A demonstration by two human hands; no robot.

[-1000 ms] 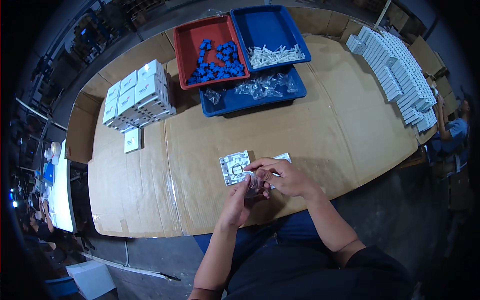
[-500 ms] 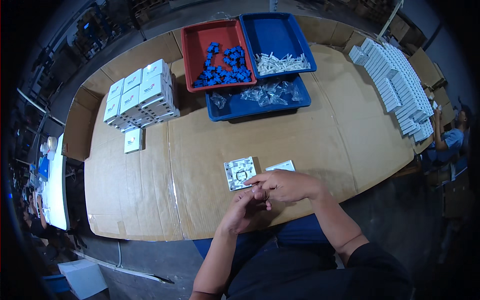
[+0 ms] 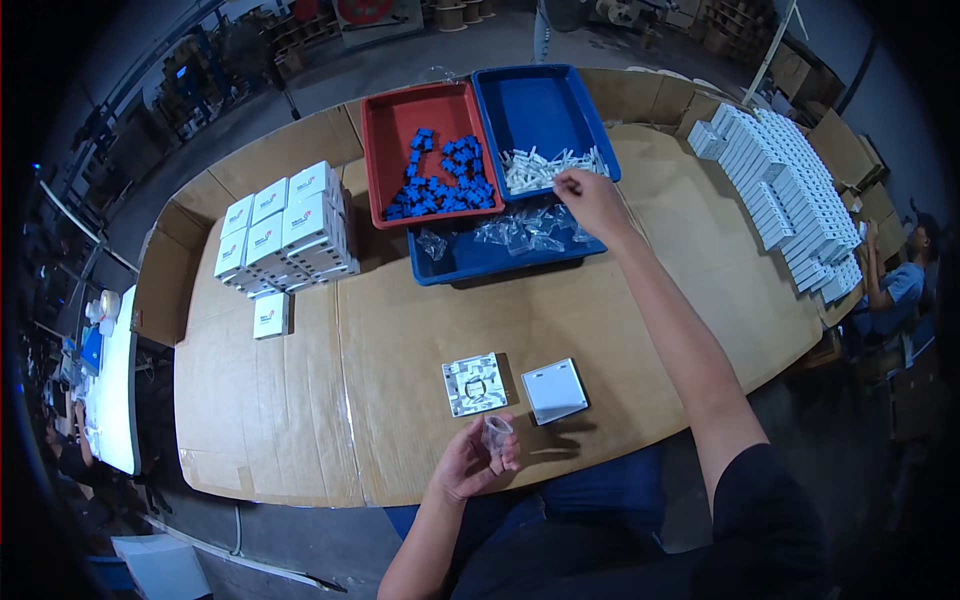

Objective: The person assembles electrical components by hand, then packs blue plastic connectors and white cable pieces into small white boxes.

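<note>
My left hand (image 3: 465, 464), near the table's front edge, grips a small clear plastic bag (image 3: 497, 431) whose mouth gapes upward. Stretched far forward, my right hand (image 3: 592, 203) is at the near rim of the upper blue tray (image 3: 535, 105), beside a heap of slim white plastic pieces (image 3: 540, 172). Its fingertips are pinched together; whether they hold a piece is too small to tell. Just beyond my left hand lies a square white base (image 3: 475, 384) with a round opening. To its right lies a flat square white cover (image 3: 555, 391).
A red tray (image 3: 415, 112) contains small blue parts (image 3: 440, 190). More clear bags (image 3: 530, 230) lie in the lower blue tray (image 3: 480, 273). Stacked white boxes (image 3: 265, 240) stand left, with rows of white units (image 3: 770, 190) far right. Cardboard walls (image 3: 270, 140) edge the table. Another person (image 3: 900, 285) sits at right.
My hands have parted: the right went forward to the white pieces, while the left stays low with the opened bag. The white cover is now fully in sight. The view has tilted up slightly.
</note>
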